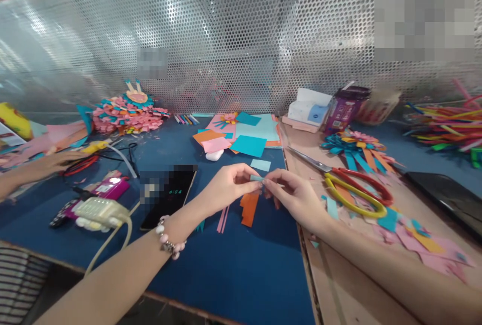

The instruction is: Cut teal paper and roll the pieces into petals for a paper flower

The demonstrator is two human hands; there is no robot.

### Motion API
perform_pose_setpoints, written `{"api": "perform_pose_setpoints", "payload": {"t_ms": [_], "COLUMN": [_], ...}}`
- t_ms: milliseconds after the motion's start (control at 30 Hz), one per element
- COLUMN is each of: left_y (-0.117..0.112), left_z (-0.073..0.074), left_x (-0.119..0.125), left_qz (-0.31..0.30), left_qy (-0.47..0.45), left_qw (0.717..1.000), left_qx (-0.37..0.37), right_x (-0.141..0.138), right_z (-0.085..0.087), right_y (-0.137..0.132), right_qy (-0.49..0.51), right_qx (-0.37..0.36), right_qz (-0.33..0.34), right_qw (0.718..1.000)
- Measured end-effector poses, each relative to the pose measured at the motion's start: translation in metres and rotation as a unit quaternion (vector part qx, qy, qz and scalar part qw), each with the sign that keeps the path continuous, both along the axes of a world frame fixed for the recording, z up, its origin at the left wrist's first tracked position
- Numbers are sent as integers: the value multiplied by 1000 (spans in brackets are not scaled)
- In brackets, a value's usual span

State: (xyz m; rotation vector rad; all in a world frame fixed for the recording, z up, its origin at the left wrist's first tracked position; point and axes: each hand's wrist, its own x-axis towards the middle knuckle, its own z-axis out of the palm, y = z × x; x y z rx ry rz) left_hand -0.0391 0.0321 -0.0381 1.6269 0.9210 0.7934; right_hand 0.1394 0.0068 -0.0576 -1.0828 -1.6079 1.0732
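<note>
Between both my hands is a small light-blue piece of paper (256, 178), pinched at its edges. My left hand (232, 184), with a bead bracelet (171, 242) on the wrist, grips its left side. The fingertips of my right hand (291, 194) close on the right end. Just below lie an orange paper piece (249, 208) with a stepped edge and thin pink paper strips (223, 219). A pale blue paper rectangle (260, 165) rests beyond my fingers. Scissors (354, 187) with red and yellow handles lie half open right of my right hand.
A phone (175, 197) and a power strip (101, 210) with cables lie at left, near another person's hand (52, 161). Coloured sheets (248, 145) sit behind. Paper flowers (356, 149), a purple cup (345, 109), a dark phone (448, 199) and paper scraps occupy the right.
</note>
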Motion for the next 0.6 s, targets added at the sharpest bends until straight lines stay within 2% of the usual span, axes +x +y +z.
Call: {"api": "perform_pose_setpoints", "payload": {"t_ms": [600], "left_y": [5], "left_z": [1], "left_x": [-4], "left_qz": [4], "left_qy": [2], "left_qw": [1000], "left_qx": [-6], "right_x": [2], "right_z": [-4], "right_y": [2], "right_qy": [24], "right_qx": [-11], "right_qz": [2], "right_qw": [1000]}}
